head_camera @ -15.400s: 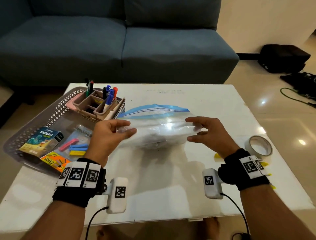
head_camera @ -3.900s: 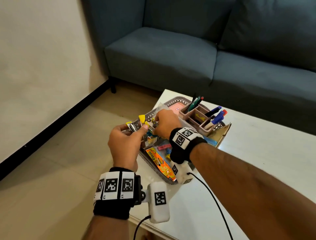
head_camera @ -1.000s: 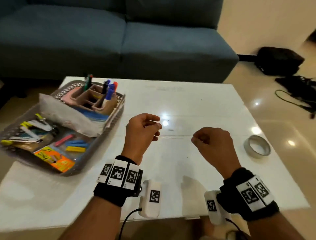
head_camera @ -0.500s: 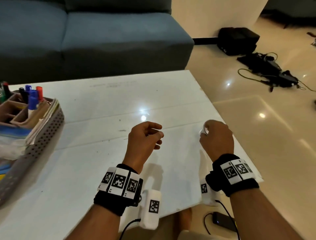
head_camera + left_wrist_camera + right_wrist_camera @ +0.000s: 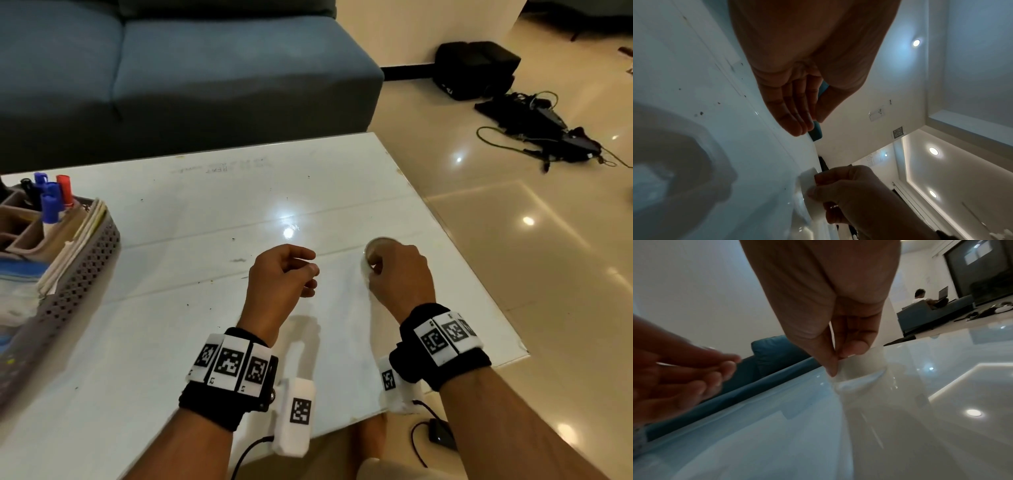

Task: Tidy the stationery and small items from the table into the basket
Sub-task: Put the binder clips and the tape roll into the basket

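A translucent tape roll (image 5: 376,246) lies on the white table (image 5: 191,308) near its right edge. My right hand (image 5: 394,274) covers its near side and pinches its rim between thumb and fingers; the right wrist view shows the right hand (image 5: 838,345) on the tape roll (image 5: 861,371). My left hand (image 5: 284,274) hovers just left of it, fingers loosely curled and holding nothing. The grey perforated basket (image 5: 78,277) stands at the table's left edge, partly out of frame.
In the basket stand a pink pen holder (image 5: 24,226) with markers (image 5: 51,202), papers and a zip bag (image 5: 17,284). A blue sofa (image 5: 205,68) runs behind the table. Bags and cables (image 5: 534,120) lie on the floor at the right.
My right hand has moved right onto the tape roll and taken hold of it. The view has swung right, so the basket now sits at the left edge. The left hand has hardly moved.
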